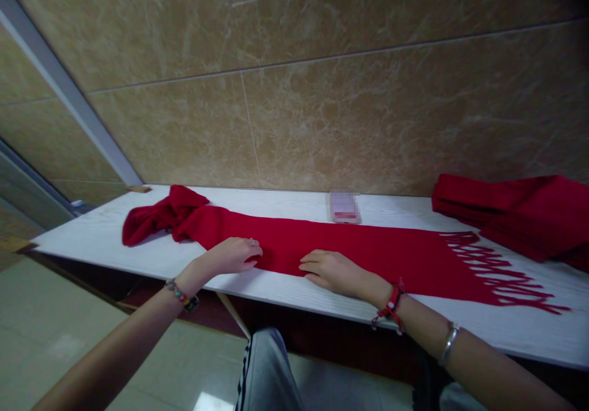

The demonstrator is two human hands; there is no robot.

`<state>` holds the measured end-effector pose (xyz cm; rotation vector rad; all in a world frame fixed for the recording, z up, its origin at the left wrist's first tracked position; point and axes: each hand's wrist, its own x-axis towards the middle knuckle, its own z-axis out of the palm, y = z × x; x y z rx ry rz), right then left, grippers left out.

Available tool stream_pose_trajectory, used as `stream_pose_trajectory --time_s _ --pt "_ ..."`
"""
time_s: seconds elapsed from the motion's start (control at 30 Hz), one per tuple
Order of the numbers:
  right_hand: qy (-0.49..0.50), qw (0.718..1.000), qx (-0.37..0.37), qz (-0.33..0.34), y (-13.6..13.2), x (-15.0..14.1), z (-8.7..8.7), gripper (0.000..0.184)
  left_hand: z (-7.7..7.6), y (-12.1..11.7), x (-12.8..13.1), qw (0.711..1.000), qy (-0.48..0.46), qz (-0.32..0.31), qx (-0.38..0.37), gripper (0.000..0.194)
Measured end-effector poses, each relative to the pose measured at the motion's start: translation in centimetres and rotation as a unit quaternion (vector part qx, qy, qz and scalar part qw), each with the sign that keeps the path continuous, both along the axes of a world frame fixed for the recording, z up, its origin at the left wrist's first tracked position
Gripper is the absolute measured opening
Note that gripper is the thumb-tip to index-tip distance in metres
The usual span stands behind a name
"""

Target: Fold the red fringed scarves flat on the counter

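Note:
A long red scarf (368,248) lies stretched across a white table (105,239), its fringe (497,276) at the right end and its left end bunched up (161,215). My left hand (232,256) rests on the scarf's near edge, fingers curled down onto the cloth. My right hand (329,270) lies flat on the near edge a little to the right, fingers stretched toward the left hand. Neither hand has lifted any cloth.
A stack of folded red scarves (519,211) sits at the table's right end. A pink phone (344,207) lies by the tiled wall behind the scarf. My knee in grey trousers (267,374) is below the table edge.

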<state>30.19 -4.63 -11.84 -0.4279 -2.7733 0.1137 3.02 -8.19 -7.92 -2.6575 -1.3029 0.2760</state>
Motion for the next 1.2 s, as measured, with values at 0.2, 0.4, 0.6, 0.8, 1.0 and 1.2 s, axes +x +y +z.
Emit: stream_pose_trajectory --time_s 0.2,0.4,0.6,0.8,1.0,1.2 --pt "0.008 0.999 0.036 -0.006 0.0 -0.1 -0.9 0.021 0.6 -0.2 0.6 0.999 0.031 -0.008 -0.009 0.028" --pt "0.001 0.998 0.069 -0.007 -0.1 -0.2 -1.3 0.018 -0.8 0.4 0.1 0.999 0.047 -0.01 0.009 0.043" --pt "0.005 0.994 0.105 -0.006 -0.2 -0.1 -1.8 0.019 -0.6 0.1 0.3 0.998 0.051 0.007 0.023 0.025" --pt "0.026 0.987 0.159 0.009 -0.3 -0.1 -1.9 0.018 -0.1 -1.1 -0.2 0.999 0.002 0.014 0.035 0.018" --pt "0.019 0.989 0.145 0.036 -0.3 0.1 -1.6 0.02 -1.2 -1.7 -0.8 0.999 -0.043 0.014 0.004 0.016" --pt "0.053 0.994 0.092 0.04 0.0 0.2 -1.9 0.021 -1.0 -0.9 -0.1 0.995 -0.095 0.012 0.0 0.021"
